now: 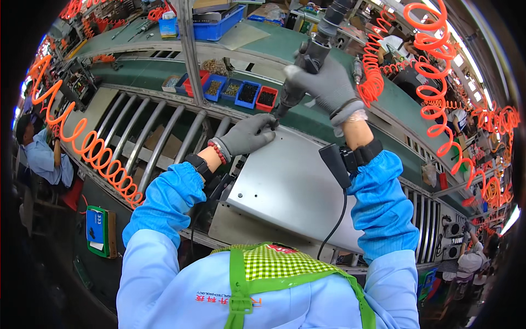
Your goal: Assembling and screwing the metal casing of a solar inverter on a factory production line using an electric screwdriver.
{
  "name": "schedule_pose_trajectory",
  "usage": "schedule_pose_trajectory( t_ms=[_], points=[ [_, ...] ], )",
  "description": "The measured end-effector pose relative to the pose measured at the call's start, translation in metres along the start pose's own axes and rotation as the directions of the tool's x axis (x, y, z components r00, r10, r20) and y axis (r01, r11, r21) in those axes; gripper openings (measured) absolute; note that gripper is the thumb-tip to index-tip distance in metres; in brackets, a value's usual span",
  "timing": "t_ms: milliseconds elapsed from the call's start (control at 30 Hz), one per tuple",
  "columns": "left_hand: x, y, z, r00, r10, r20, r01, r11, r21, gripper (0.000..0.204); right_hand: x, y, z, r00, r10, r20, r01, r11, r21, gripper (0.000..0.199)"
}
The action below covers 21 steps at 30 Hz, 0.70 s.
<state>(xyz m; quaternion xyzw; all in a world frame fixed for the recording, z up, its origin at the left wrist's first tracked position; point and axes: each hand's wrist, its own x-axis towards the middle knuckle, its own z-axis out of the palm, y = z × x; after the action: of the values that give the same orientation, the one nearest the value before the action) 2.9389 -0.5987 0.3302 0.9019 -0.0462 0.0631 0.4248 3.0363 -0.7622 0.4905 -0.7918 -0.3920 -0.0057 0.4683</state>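
A large silver sheet-metal panel (pixel 296 178) lies in front of me, with small holes near its edges. My right hand (pixel 326 88), in a grey glove, is wrapped round a black power screwdriver (pixel 315 55). The tool slants down to the panel's far left corner, where its tip meets or nearly meets the metal. At that same corner is my left hand (pixel 249 135), also gloved, its thumb and fingers drawn together close beside the tip. Whatever small piece those fingers may hold is hidden.
Blue bins (pixel 248 94) and red bins (pixel 267 98) of small fasteners stand beyond the panel. Conveyor rollers (pixel 159 145) run to the left. Coiled orange hoses hang at the left (pixel 82 140) and right (pixel 433 82). A person (pixel 46 151) sits at far left.
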Motion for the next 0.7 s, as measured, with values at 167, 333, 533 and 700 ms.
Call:
schedule_pose_trajectory(
  t_ms=[167,333,533,700],
  points=[
    [-0.001,-0.008,0.000,0.989,0.118,-0.088,-0.124,0.990,-0.071,0.037,-0.006,-0.003,0.012,0.998,0.053,-0.025,-0.055,0.995,-0.082,0.061],
    [0.003,-0.003,-0.001,0.998,0.059,-0.003,-0.059,0.991,-0.118,0.036,-0.007,0.005,0.014,0.990,-0.067,-0.124,0.065,0.998,-0.020,0.054],
    [0.004,-0.015,0.003,1.000,0.000,-0.008,-0.002,0.976,-0.217,0.035,-0.009,0.006,0.015,0.991,-0.062,-0.121,0.059,0.998,-0.022,0.052],
    [0.008,0.002,0.003,0.997,-0.049,-0.052,0.036,0.973,-0.228,0.031,-0.013,0.009,0.016,0.968,-0.118,-0.221,0.127,0.992,0.024,0.049]
  ],
)
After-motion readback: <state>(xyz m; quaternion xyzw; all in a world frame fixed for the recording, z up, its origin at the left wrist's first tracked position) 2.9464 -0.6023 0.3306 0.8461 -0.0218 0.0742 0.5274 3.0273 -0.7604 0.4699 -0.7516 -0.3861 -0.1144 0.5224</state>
